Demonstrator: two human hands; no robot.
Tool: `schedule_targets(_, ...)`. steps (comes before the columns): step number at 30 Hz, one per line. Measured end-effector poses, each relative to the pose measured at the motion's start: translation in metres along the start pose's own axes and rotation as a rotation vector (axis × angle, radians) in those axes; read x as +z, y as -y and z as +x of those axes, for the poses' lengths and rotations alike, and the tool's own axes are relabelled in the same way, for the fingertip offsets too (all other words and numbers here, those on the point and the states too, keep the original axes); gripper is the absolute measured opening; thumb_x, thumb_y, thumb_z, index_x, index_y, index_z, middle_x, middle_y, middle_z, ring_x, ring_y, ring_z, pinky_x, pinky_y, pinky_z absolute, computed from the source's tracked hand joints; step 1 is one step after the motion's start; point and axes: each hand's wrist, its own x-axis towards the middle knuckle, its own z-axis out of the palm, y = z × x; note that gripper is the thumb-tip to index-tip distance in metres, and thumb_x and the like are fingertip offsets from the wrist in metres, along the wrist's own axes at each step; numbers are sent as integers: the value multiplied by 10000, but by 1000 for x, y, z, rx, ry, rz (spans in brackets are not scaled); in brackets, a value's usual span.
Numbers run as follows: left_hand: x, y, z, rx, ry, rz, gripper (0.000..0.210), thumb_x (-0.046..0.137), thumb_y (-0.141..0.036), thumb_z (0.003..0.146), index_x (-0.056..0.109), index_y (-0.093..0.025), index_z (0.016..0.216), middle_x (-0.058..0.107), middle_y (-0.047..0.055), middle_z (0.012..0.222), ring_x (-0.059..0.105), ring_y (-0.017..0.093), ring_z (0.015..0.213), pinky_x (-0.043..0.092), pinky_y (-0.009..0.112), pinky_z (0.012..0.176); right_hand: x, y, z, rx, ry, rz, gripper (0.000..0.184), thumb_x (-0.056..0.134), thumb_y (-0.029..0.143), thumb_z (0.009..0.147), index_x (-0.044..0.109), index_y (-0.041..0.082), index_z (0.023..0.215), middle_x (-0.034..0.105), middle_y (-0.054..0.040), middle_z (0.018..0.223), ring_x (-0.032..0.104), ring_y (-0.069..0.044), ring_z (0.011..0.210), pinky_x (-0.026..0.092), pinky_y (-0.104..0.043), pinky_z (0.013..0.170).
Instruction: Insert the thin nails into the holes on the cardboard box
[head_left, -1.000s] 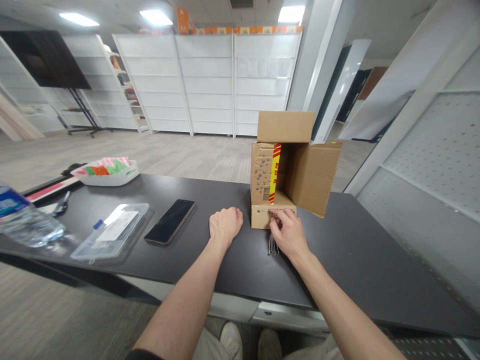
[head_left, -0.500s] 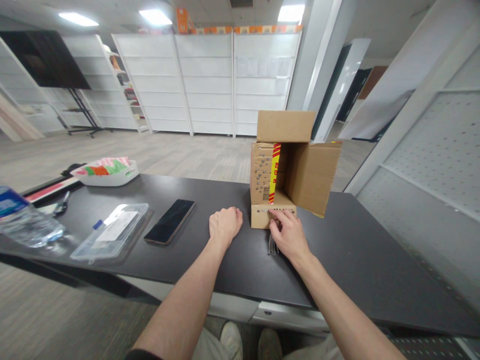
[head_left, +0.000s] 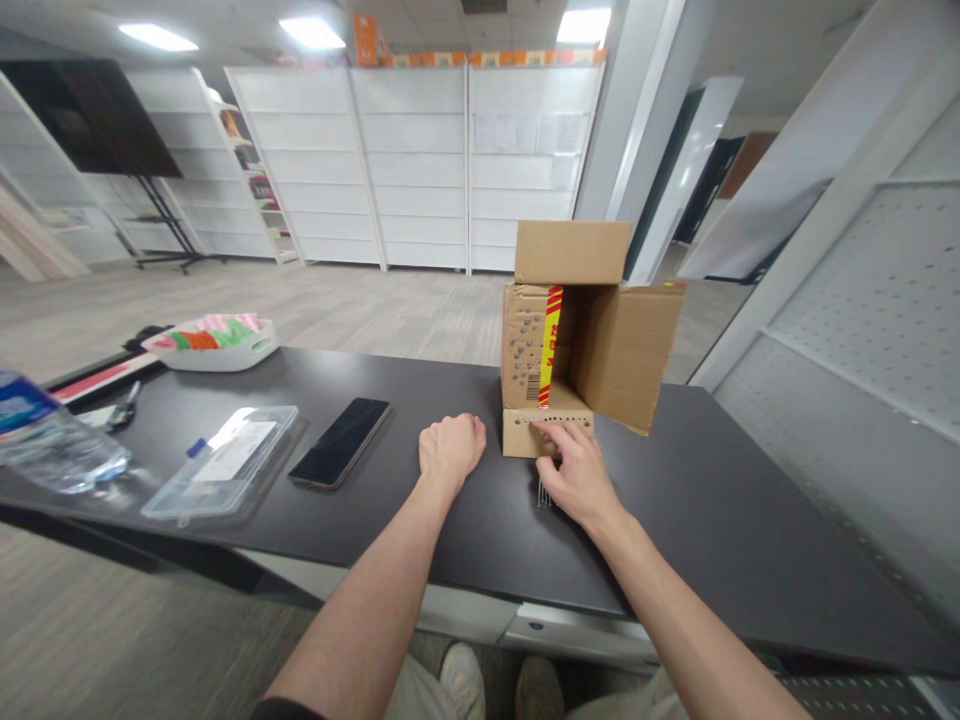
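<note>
Touching box flap point(head_left: 519, 441) w/ R hand point(head_left: 577, 473), unclenched; L hand point(head_left: 451, 447) fisted on tbl point(head_left: 712, 520)

Unreadable red characters point(head_left: 554, 333) on yellow tape point(head_left: 547, 374), barcode point(head_left: 533, 387) on carton point(head_left: 581, 340)

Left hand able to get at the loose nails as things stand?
Probably yes: nothing visible lies between the left hand and the exposed ends of the loose nails, though the right hand hides the rest and may crowd it.

Seemingly an office; carpet point(head_left: 390, 312); shelving point(head_left: 409, 170)
</note>
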Motion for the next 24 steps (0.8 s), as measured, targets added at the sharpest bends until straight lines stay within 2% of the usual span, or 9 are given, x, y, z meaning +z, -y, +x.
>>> schedule_targets(5,-2,-1,-1,-15,20,0,490,271,-400,903,707,-175,902,697,157,866,672,272,838,476,375,748,-4,6,-2,-13,67,7,493,462,115,673,566,218,1145,602,-71,1076,538,-242,1013,377,-392,865)
schedule_targets(12,-4,-2,-1,-26,49,1,507,259,-409,908,705,-169,929,693,164,892,667,277,866,472,379,765,-4,7,-2,-22,131,-29,437,475,132,686,575,221,1102,597,-74,1051,518,-251,1045,349,-392,875)
schedule_targets(24,-6,-4,-2,-35,54,5,509,265,-409,908,711,-165,940,696,161,907,667,267,873,471,354,766,-5,9,-2,-49,146,-69,408,498,160,699,578,231,1092,594,-58,1025,517,-243,1027,337,-374,851)
